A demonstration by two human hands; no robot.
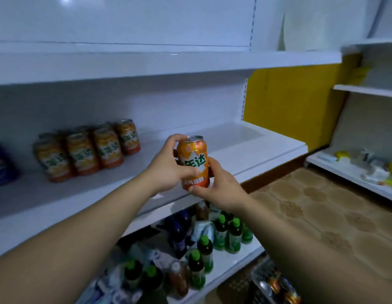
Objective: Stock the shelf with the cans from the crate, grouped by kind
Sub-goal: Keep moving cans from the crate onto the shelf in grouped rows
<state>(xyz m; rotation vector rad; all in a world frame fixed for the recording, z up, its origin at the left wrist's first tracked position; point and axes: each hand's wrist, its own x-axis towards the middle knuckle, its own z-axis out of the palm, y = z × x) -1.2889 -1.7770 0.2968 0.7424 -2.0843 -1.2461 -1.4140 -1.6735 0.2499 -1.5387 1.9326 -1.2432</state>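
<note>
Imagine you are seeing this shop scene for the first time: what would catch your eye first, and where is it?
First, the orange can at centre frame, held upright between the left hand and the right hand in front of the white shelf. Next, the row of matching orange cans standing further left on that shelf, and the yellow wall panel to the right.

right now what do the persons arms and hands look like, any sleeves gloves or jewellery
Both forearms are bare right up to the frame edge: no sleeves show. The left hand and right hand wear no gloves, and no rings, watch or bracelet are visible.
</note>
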